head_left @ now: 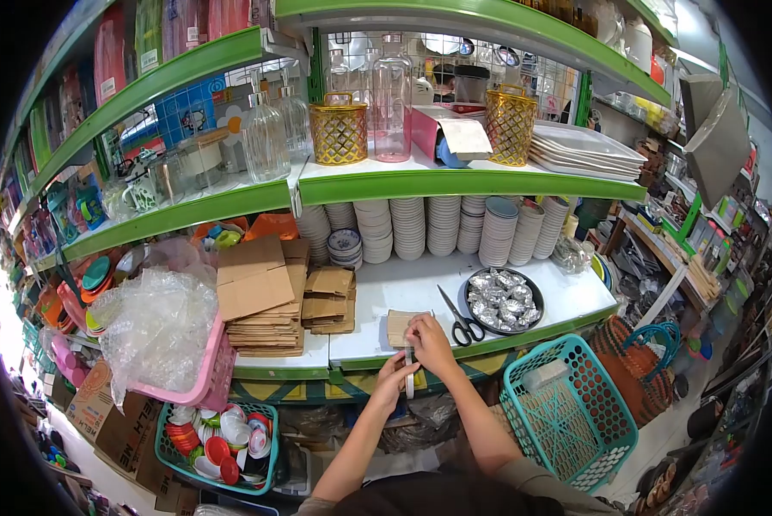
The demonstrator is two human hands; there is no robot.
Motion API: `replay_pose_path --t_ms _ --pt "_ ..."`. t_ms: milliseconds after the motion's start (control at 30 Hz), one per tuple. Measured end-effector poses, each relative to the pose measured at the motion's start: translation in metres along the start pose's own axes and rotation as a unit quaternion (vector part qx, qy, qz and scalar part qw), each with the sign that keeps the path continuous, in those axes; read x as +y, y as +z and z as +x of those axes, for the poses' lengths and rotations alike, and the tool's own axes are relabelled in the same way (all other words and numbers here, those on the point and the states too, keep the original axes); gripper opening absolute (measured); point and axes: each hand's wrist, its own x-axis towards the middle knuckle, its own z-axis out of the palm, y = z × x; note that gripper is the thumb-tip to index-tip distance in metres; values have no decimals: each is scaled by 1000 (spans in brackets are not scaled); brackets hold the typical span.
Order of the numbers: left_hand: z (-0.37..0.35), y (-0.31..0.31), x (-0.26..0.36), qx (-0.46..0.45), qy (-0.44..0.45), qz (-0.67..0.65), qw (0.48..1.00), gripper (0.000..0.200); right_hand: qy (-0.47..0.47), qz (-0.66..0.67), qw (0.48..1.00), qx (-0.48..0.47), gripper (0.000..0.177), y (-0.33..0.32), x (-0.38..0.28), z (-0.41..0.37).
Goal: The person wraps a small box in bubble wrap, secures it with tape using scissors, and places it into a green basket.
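Observation:
In front of the shelf edge, my left hand (391, 380) is closed around a narrow roll of tape (410, 383), seen nearly edge-on. My right hand (431, 346) is just above it, fingertips pinched on a short strip that seems to be the tape's end. Behind my fingers a small stack of brown cardboard pieces (397, 327) lies on the white shelf. To the right, black-handled scissors (467, 330) rest with their blades pointing away. Beside them is a dark round dish (541, 311) holding several foil-wrapped pieces (503, 299).
Folded cardboard stacks (264, 331) stand left on the shelf, beside a pink basket (218, 370) with bubble wrap (158, 318). Stacked white cups (443, 225) line the back. Below are a teal basket (523, 430) on the right and a crate of plastic items (270, 447) on the left.

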Motion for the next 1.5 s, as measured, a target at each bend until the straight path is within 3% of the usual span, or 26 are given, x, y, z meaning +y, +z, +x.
replay_pose_path --t_ms 200,567,833,900,1167,1233,1300,1500 --pt "9 -8 -6 -29 11 -3 1000 69 2 -10 1000 3 10 2 -3 -3" --pt "4 -4 6 -31 -10 -8 999 62 29 -13 999 30 11 8 -2 -4" --pt "2 2 6 -11 -5 10 1000 57 62 26 996 64 32 11 -2 0" --pt "7 -2 1 -10 7 -25 1000 66 76 27 994 69 32 16 -4 0" --pt "3 -3 8 -11 -16 -33 999 65 93 30 992 78 30 28 8 -2" --pt "2 -2 8 1 -19 -46 999 63 147 75 982 95 29 31 9 -2" --pt "4 -3 5 13 3 -38 999 70 144 79 983 87 27 29 3 -1" --pt "-2 2 9 6 8 -40 999 65 118 53 988 89 28 23 -3 -1"
